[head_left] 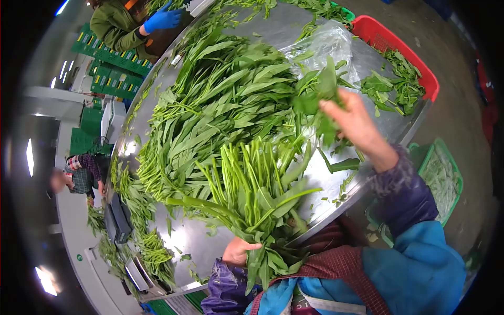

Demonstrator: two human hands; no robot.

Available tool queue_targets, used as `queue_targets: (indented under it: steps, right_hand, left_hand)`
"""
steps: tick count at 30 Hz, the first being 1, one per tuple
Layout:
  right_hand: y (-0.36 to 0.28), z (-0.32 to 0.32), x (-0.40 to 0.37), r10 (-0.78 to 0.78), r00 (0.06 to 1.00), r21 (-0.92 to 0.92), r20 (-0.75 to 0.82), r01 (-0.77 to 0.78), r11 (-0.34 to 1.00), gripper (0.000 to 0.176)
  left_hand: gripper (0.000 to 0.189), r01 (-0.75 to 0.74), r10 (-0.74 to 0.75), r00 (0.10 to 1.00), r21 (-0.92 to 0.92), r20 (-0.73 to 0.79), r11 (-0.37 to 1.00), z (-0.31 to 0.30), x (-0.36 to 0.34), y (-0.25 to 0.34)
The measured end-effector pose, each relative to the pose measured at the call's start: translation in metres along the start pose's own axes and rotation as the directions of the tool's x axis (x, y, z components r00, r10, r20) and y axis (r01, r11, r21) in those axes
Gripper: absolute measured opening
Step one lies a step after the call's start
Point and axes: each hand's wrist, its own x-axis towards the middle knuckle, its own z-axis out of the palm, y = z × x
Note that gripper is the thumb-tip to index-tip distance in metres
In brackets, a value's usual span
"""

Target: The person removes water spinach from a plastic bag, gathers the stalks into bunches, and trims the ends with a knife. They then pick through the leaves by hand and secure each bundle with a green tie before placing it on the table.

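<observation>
My left hand (pixel 241 251) is wrapped round the leafy part of a bunch of water spinach (pixel 252 194), close to my apron. The cut stem ends of that bunch point up and away from me over the table. Farther out on the right, my right hand (pixel 357 123) has its fingers closed on some water spinach leaves (pixel 326 86), slightly blurred. A large heap of water spinach (pixel 226 100) lies just beyond both hands, its stems mostly towards the left.
The metal table (pixel 197 247) carries loose leaves and a clear plastic bag (pixel 328 50). A red crate (pixel 428 79) stands past its right edge, with a green basket (pixel 443 178) nearer. A scale-like dark box (pixel 116 219) sits left. Co-workers stand opposite, one with a blue glove (pixel 161 20).
</observation>
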Motion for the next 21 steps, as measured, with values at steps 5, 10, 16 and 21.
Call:
queue_targets:
  steps: [5,10,16,21]
  right_hand:
    - [0.014,0.027,-0.02,-0.238,0.921,-0.107,0.307,0.282,0.953,0.036]
    - [0.041,0.065,-0.034,0.051,0.756,-0.565,0.652,0.441,0.697,0.037]
    - [0.02,-0.004,-0.004,-0.125,0.99,-0.125,0.064,0.132,0.983,0.024]
    - [0.043,0.045,-0.049,0.132,0.857,-0.153,0.499,-0.063,0.986,0.048]
  left_hand:
    - [0.057,0.063,-0.06,0.998,-0.092,0.035,0.994,0.001,0.007,0.003]
    - [0.06,0.088,-0.087,0.995,-0.016,0.039,0.996,0.005,0.009,-0.004]
    - [0.054,0.087,-0.088,0.996,0.051,0.016,0.995,0.002,-0.01,0.008]
    - [0.055,-0.085,0.097,0.989,-0.103,0.114,0.991,0.01,-0.001,0.008]
